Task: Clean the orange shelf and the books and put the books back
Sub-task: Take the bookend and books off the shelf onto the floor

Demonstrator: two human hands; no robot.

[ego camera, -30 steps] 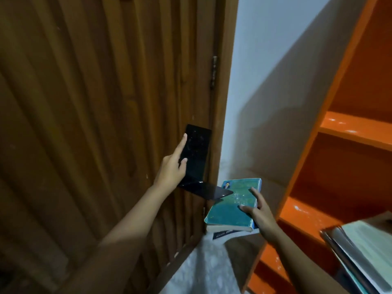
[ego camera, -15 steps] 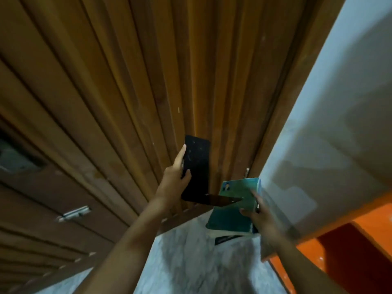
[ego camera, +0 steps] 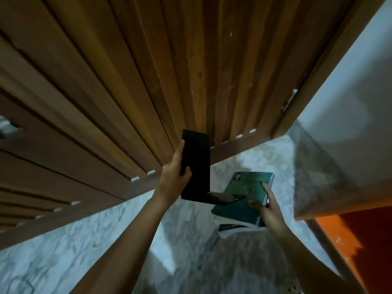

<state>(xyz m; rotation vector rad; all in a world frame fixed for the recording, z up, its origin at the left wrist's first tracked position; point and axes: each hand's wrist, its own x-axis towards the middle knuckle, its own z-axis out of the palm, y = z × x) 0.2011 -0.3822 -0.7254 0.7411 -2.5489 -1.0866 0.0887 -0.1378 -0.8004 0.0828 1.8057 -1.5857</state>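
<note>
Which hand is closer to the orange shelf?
Right. The right hand, holding the green book, is left of the orange shelf; the left hand, gripping the black bookend, is farther left, past the book.

Floor (ego camera: 63,251): pale stone, white with grey wavy lines. Goes from wooden door (ego camera: 127,81) at back to wall (ego camera: 339,124) on right. Dark shadow on floor in middle. Orange shelf (ego camera: 331,230) at floor's right edge, next to wall (only small bit shows).
</note>
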